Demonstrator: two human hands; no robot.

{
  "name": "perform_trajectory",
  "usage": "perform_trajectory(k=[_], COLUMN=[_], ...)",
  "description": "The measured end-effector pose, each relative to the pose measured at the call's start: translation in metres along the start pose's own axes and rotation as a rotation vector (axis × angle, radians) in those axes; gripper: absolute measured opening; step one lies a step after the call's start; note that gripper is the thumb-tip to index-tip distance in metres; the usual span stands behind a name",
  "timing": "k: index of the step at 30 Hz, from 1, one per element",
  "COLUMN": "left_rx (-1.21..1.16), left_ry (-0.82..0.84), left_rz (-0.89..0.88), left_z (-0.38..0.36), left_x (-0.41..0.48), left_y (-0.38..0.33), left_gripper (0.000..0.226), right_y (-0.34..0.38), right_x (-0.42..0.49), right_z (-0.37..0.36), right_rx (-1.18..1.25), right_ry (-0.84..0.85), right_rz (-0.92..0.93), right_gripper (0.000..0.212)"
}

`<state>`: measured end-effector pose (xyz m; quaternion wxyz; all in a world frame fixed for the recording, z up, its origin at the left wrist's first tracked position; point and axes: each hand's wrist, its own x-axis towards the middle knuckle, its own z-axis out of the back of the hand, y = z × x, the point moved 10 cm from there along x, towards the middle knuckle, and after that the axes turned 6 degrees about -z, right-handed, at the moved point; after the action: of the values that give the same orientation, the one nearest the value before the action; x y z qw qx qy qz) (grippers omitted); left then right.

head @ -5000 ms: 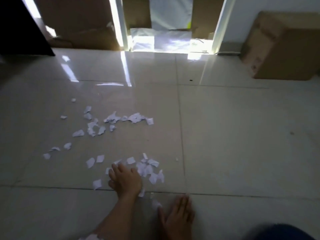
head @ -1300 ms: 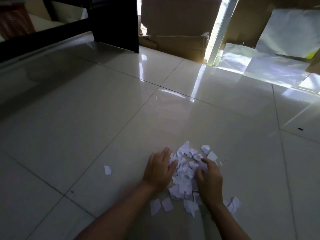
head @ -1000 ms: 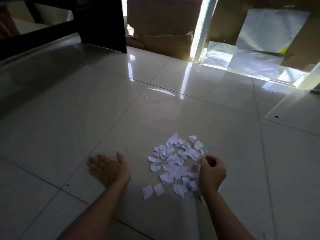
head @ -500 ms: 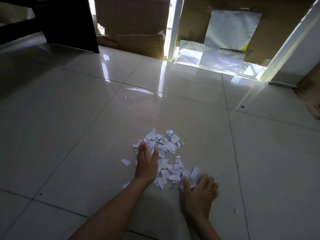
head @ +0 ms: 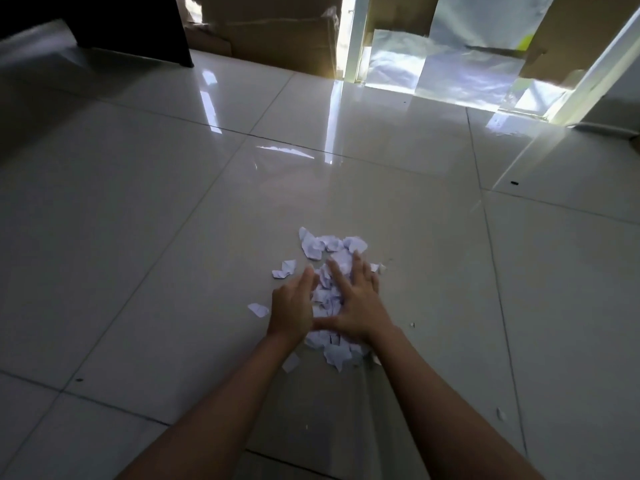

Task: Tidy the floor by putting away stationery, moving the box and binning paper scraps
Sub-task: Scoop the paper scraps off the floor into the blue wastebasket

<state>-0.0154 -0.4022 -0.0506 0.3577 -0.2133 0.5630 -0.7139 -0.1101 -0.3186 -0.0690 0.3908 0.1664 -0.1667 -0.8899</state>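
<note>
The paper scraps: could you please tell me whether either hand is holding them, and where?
Nothing is gripped. The left hand presses the left side of the paper scraps; the right hand lies flat on top, fingers straight.

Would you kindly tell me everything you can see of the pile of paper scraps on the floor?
The pile of paper scraps is a loose heap of small, torn, crumpled white pieces, thin paper by the look, lying on the glossy tiled floor. The left hand presses against its left side with straight fingers. The right hand lies flat on top, fingers spread. Scraps show beyond the fingertips and below the wrists. A few stray scraps lie apart on the left.
</note>
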Motion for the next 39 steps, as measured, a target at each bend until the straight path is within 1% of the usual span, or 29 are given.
perform_trajectory(k=[2,4,5,7,9,12,14,16,20,23,25,31,34,39], left_rx=[0.017,0.032,0.041,0.040,0.010,-0.067,-0.155,-0.252,-0.369,-0.437,-0.441,-0.476,-0.464,-0.431], left_ry=[-0.077,-0.123,-0.120,-0.074,-0.056,-0.012,0.041,0.080,0.067,0.057,0.068,0.232,0.338,0.538], left_rz=[-0.023,-0.043,-0.043,-0.050,-0.063,-0.050,-0.026,0.013,0.126,0.101,0.057,-0.077,-0.126,-0.180], left_z=[0.007,0.010,0.008,0.000,-0.006,-0.015,-0.024,-0.035,-0.049,-0.063,-0.078,-0.157,-0.224,-0.354], left_x=[-0.001,-0.004,-0.005,-0.009,-0.012,-0.021,-0.029,-0.036,-0.043,-0.049,-0.055,-0.098,-0.146,-0.252], left_y=[-0.004,-0.005,-0.004,0.000,-0.001,-0.001,-0.007,-0.007,-0.013,-0.042,-0.070,-0.196,-0.259,-0.351], left_gripper=[0.024,0.030,0.031,0.031,0.033,0.029,0.033,0.031,0.039,0.039,0.036,0.037,0.035,0.035], right_y=[0.005,0.007,0.009,0.010,0.011,0.015,0.013,0.002,-0.022,-0.039,-0.048,-0.104,-0.149,-0.250], right_x=[0.000,-0.006,-0.011,-0.019,-0.024,-0.035,-0.042,-0.049,-0.066,-0.078,-0.085,-0.151,-0.209,-0.339], right_z=[-0.005,-0.001,0.002,0.003,0.001,0.003,0.008,0.018,0.032,0.039,0.059,0.180,0.254,0.350], right_rx=[-0.021,0.084,0.135,0.224,0.304,0.380,0.466,0.601,0.868,1.122,1.222,1.428,1.431,1.482], right_ry=[-0.019,-0.145,-0.211,-0.301,-0.311,-0.349,-0.380,-0.442,-0.552,-0.593,-0.629,-0.868,-0.980,-1.190], right_rz=[0.013,0.003,-0.012,-0.040,-0.081,-0.080,-0.104,-0.183,-0.403,-0.503,-0.513,-0.465,-0.430,-0.489], right_gripper=[0.090,0.064,0.057,0.045,0.034,0.024,0.015,0.013,0.012,0.013,0.015,0.015,0.015,0.014])
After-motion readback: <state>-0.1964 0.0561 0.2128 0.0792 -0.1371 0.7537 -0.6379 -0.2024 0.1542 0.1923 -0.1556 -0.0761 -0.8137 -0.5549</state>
